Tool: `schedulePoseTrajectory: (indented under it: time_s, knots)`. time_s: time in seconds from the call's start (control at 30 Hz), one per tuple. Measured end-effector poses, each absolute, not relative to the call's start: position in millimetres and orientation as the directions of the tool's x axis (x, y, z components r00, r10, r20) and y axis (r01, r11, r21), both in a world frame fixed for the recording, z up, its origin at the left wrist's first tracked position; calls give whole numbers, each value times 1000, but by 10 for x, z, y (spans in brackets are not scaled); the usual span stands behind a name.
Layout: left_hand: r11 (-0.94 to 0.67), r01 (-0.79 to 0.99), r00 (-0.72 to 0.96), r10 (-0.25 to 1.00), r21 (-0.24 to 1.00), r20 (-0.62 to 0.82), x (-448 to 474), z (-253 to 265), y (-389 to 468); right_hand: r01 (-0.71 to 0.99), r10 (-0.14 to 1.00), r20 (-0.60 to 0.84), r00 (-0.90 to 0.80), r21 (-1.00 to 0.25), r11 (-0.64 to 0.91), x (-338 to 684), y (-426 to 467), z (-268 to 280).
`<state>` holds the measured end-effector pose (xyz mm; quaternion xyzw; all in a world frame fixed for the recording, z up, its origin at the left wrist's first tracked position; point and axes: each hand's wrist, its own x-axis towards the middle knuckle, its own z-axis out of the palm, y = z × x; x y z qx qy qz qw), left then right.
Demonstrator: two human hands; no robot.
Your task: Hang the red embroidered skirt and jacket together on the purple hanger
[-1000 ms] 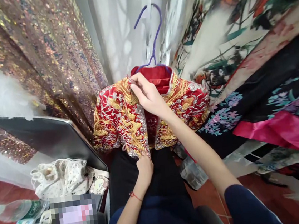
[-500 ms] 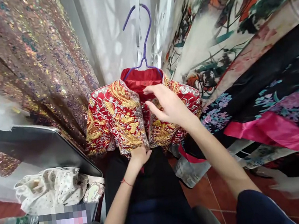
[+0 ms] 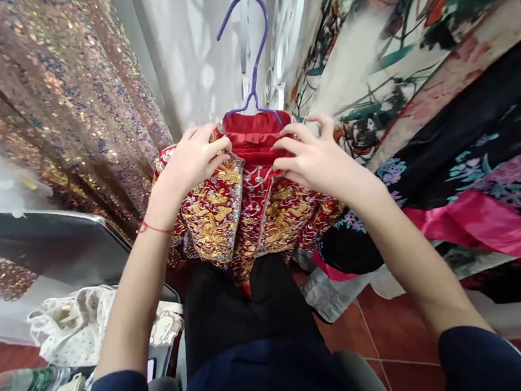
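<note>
A short red jacket (image 3: 214, 219) with gold and silver embroidery hangs in front of me on a purple wire hanger (image 3: 253, 71). Its front is parted, showing the red lining and a small size label at the neck. My left hand (image 3: 197, 159) holds the jacket by the collar and front edge on the left, fingers curled over the cloth. On the opposite side, my right hand (image 3: 315, 158) grips the collar edge with its fingers bent and somewhat apart. Both thumbs are partly hidden.
A sequined curtain (image 3: 64, 86) hangs at the left. Below it are a dark panel (image 3: 60, 250), a white dotted cloth bag (image 3: 70, 324) and a plastic bottle (image 3: 23, 387). Patterned garments (image 3: 383, 81) and a black floral dress (image 3: 500, 149) hang at the right.
My left hand has risen from the jacket's lower hem to its collar. My right hand has moved right onto the other collar edge, and the front has opened wider.
</note>
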<state>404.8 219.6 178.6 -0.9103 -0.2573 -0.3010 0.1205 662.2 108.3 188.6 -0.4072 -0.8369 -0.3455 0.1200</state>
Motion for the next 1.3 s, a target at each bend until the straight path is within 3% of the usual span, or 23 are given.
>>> schedulePoseTrajectory:
  time_s: [0.17, 0.3, 0.43, 0.6, 0.8, 0.9, 1.0, 1.07, 1.13, 1.2, 1.23, 1.27, 1.3]
  knots:
    - [-824, 564, 693, 432, -60, 578, 3825, 1926, 2013, 846, 557, 696, -454, 139, 515, 6873, 1212, 2027]
    - [-812, 584, 624, 472, 30, 623, 3641, 1945, 1819, 778, 616, 645, -452, -52, 626, 6858, 1298, 1961]
    - [-833, 542, 563, 458, 110, 688, 3708, 1834, 1888, 809, 599, 725, -340, -100, 579, 6753, 1366, 1864]
    - [-826, 535, 331, 396, 176, 856, 4068, 1708, 2048, 873, 570, 789, -229, -92, 478, 6607, 1473, 1668]
    - [-762, 614, 288, 460, 207, 840, 4281, 1532, 2220, 880, 522, 849, -83, -184, 438, 6414, 1789, 1423]
    - [-739, 639, 294, 489, 211, 821, 4281, 1434, 2197, 910, 517, 852, -85, -145, 388, 6347, 1810, 1402]
    - [-758, 613, 328, 499, 220, 802, 4253, 1202, 2010, 878, 533, 837, -121, -161, 451, 6377, 1580, 1344]
    - [-767, 582, 318, 521, 271, 792, 4227, 867, 1809, 811, 552, 828, -102, -252, 528, 6395, 1344, 1102]
    - [-730, 551, 222, 596, 405, 772, 4202, 363, 1592, 713, 591, 806, -7, -410, 568, 6316, 1114, 613]
    - [-568, 462, -104, 727, 680, 678, 4194, -252, 1402, 420, 723, 662, 195, -723, 549, 6090, 933, -56]
    - [-409, 350, -268, 818, 843, 508, 4201, -568, 1328, 139, 845, 442, 300, -897, 420, 5933, 869, -409]
    - [-212, 163, -390, 884, 964, 260, 4217, -870, 1271, -182, 936, 148, 319, -960, 214, 5767, 824, -746]
    - [-17, -67, -439, 898, 998, -14, 4239, -1146, 1231, -292, 960, 12, 281, -951, 98, 5611, 797, -1049]
